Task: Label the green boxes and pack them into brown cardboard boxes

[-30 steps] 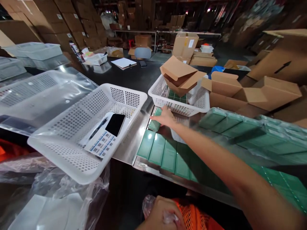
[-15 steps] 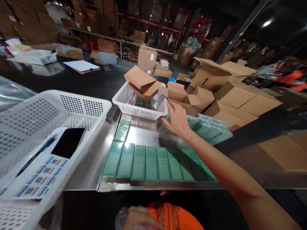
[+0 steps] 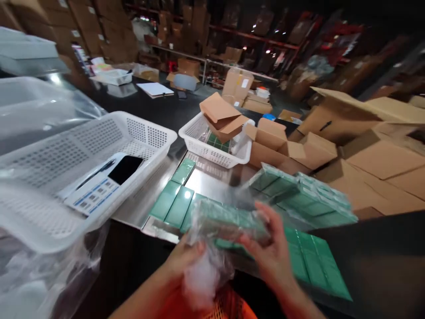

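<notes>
My right hand (image 3: 270, 252) has come back from the far basket (image 3: 215, 153) and now sits close in front of me, and my left hand (image 3: 186, 257) has come up to meet it. Both hands are on a clear bag (image 3: 215, 230) that looks to have green boxes inside it. The picture is blurry here, so I cannot count them. My right fingers are curled over the right end of the bag and my left fingers pinch its lower left part, where the plastic bunches up white. The bag is held just above the near edge of the metal tray (image 3: 212, 184). Under it a row of green boxes (image 3: 172, 204) lies flat on the tray, side by side, and one more box (image 3: 183, 170) lies alone just behind the row. To the right a pile of wrapped green packs (image 3: 299, 195) leans on the tray's far side. The far basket holds a brown carton (image 3: 222, 117) and some green boxes. On my left a big white basket (image 3: 99, 173) holds a phone (image 3: 125, 169), a pen (image 3: 96, 173) and a sheet of labels (image 3: 93, 197). Brown cartons (image 3: 372, 150) are piled on the right.
</notes>
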`<state>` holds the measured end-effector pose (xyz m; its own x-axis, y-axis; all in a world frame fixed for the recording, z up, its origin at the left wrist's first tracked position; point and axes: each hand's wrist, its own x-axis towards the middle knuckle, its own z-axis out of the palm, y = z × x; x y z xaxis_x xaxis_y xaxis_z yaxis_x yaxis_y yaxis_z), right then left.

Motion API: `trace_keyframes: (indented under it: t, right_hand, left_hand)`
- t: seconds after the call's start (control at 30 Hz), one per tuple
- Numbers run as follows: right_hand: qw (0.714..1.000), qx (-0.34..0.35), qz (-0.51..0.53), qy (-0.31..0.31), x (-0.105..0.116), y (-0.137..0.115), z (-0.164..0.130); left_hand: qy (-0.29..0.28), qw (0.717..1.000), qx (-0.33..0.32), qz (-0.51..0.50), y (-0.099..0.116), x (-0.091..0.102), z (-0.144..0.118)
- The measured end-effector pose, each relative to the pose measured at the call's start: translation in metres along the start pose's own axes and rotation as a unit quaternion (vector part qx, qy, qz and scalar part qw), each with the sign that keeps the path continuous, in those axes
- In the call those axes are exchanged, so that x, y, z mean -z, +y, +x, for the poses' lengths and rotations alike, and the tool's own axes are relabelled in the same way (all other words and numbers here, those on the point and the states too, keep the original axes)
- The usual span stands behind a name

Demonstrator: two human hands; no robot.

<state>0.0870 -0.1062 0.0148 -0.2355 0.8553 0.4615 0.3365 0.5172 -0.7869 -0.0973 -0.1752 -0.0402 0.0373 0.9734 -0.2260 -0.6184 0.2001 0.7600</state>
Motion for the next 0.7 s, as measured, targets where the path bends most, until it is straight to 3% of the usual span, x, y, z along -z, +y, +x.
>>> trace_keyframes:
  t: [0.07,0.17,0.23,0.33,0.4,0.43,0.57,0.7]
  right_hand:
    - [0.996,0.037,0.021,-0.074,-0.004,-0.002,-0.029]
    - [0.97,0.107,0.004,-0.22,0.005,0.005,-0.042]
    - [0.949,0.16,-0.01,-0.271,0.014,0.011,-0.039]
    - [0.955,0.222,-0.005,-0.197,0.022,0.014,-0.031]
    - [0.963,0.235,-0.009,-0.133,0.024,0.011,-0.026]
    - [0.963,0.233,-0.021,-0.134,0.026,0.008,-0.023]
    - [0.963,0.119,-0.049,-0.236,0.036,-0.008,-0.003]
    - [0.951,-0.05,0.017,-0.305,0.028,-0.02,0.029]
  left_hand:
    - [0.053,0.996,-0.03,-0.064,0.009,-0.009,0.007]
    - [0.141,0.983,-0.041,-0.112,0.016,-0.015,0.01]
    - [0.117,0.986,-0.013,-0.12,0.014,-0.017,0.007]
    - [0.025,0.993,0.032,-0.112,0.002,-0.024,0.0]
    - [-0.001,0.994,0.047,-0.098,-0.006,-0.028,-0.004]
    - [-0.004,0.995,0.051,-0.087,-0.008,-0.029,-0.005]
    - [-0.004,0.999,0.048,0.003,-0.001,-0.024,-0.007]
    - [-0.111,0.983,0.018,0.143,0.0,-0.018,-0.008]
